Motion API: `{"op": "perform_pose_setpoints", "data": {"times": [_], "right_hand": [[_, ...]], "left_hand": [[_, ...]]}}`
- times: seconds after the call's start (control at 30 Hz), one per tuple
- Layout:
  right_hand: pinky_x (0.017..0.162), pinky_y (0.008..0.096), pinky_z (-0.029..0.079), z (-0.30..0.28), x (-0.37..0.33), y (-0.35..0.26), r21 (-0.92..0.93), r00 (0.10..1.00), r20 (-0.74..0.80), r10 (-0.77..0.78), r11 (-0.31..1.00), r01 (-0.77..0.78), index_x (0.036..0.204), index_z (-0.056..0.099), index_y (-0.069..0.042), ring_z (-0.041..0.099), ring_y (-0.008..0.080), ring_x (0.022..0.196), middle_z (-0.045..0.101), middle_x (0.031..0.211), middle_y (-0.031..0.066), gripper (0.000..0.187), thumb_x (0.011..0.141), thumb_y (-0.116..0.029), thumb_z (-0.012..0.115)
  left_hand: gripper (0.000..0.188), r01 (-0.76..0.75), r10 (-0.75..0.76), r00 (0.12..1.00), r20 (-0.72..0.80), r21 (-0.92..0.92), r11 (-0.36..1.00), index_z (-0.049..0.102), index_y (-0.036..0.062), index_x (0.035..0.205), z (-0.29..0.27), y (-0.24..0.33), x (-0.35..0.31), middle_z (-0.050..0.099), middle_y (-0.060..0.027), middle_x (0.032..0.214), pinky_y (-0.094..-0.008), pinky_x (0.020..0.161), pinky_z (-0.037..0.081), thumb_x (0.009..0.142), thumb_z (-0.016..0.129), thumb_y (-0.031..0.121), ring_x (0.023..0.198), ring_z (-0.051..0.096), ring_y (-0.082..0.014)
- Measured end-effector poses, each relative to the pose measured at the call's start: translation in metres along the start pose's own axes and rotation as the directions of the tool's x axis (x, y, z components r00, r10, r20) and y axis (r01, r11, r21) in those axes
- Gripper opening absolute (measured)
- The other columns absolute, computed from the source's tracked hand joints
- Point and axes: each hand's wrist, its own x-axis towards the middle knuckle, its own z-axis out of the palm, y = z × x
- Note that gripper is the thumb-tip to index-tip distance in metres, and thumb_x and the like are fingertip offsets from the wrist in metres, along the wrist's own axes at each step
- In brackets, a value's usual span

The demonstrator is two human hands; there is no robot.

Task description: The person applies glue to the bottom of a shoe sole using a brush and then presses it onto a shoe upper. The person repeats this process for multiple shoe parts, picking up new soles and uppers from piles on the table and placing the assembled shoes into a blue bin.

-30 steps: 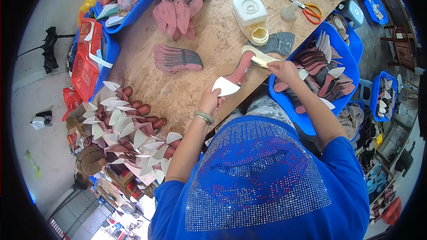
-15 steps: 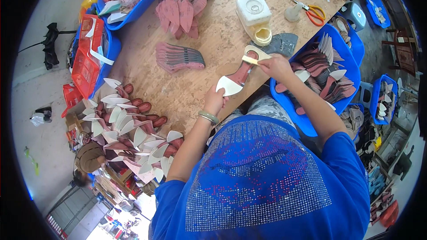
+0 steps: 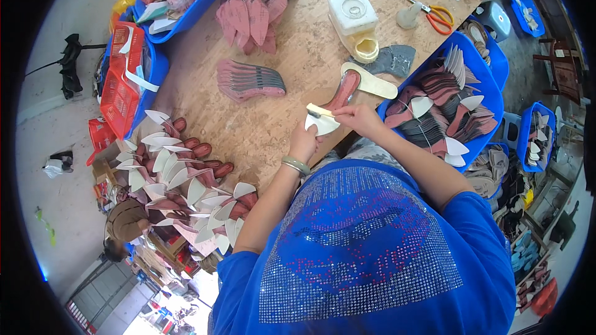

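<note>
My left hand (image 3: 303,142) pinches the white pointed toe of a reddish shoe insole (image 3: 347,90) near the table's front edge. The insole's heel end points away from me. In my right hand (image 3: 361,120) is a pale yellow flat strip (image 3: 321,111), brush-like, with a dark patch on it. That strip lies across the insole just above the white toe part; whether it presses on the surface I cannot tell. A cream, sole-shaped piece (image 3: 377,85) lies beside and partly under the insole's heel.
Beyond my hands stand a white container (image 3: 352,9) with a yellow spout, a small pale bottle (image 3: 410,15) and orange-handled pliers (image 3: 439,20). Stacked insoles (image 3: 251,79) sit mid-table. White-tipped insoles (image 3: 180,180) crowd the left. A blue bin (image 3: 490,111) of insoles stands right.
My right hand has brought the yellow strip from the insole's heel down toward its toe. More of the cream piece shows. My left hand still grips the toe.
</note>
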Motion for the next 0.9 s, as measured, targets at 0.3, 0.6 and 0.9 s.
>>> {"op": "perform_pose_setpoints", "data": {"times": [0.3, 0.6, 0.9], "right_hand": [[0.060, 0.0425, 0.051, -0.064, 0.015, 0.011, -0.625, 0.983, -0.080, -0.166, 0.777, 0.080, 0.090, 0.073, -0.018, 0.065, 0.0287, 0.066, 0.067, 0.074, 0.0109, 0.021, 0.080, -0.030, 0.058], [0.063, 0.0406, 0.053, -0.089, 0.018, 0.055, -0.548, 0.965, -0.244, -0.099, 0.835, -0.053, 0.094, 0.072, -0.018, 0.066, 0.0294, 0.072, 0.068, 0.084, 0.0106, 0.022, 0.083, -0.029, 0.058], [0.057, 0.0335, 0.051, -0.025, -0.050, 0.044, -0.137, 0.999, -0.024, -0.029, 0.990, 0.025, 0.095, 0.073, -0.013, 0.063, 0.0213, 0.059, 0.070, 0.076, 0.0071, 0.021, 0.078, -0.025, 0.068]], "left_hand": [[0.025, 0.044, -0.047, 0.998, -0.043, -0.068, 0.997, 0.051, -0.0009, 0.109, -0.003, 0.000, 0.000, 0.054, -0.0040, 0.062, -0.0222, 0.037, 0.036, 0.091, 0.045, 0.015, 0.041, 0.043, -0.0076], [0.021, 0.079, -0.088, 0.995, -0.041, -0.182, 0.980, 0.054, 0.0012, 0.104, -0.008, 0.000, 0.005, 0.056, -0.0053, 0.064, -0.0212, 0.040, 0.038, 0.090, 0.048, 0.017, 0.045, 0.046, -0.0077], [0.020, 0.074, -0.082, 0.996, -0.040, -0.184, 0.980, 0.051, 0.0014, 0.104, -0.008, -0.011, 0.007, 0.056, -0.0050, 0.065, -0.0214, 0.040, 0.037, 0.092, 0.048, 0.017, 0.045, 0.044, -0.0074]]}}
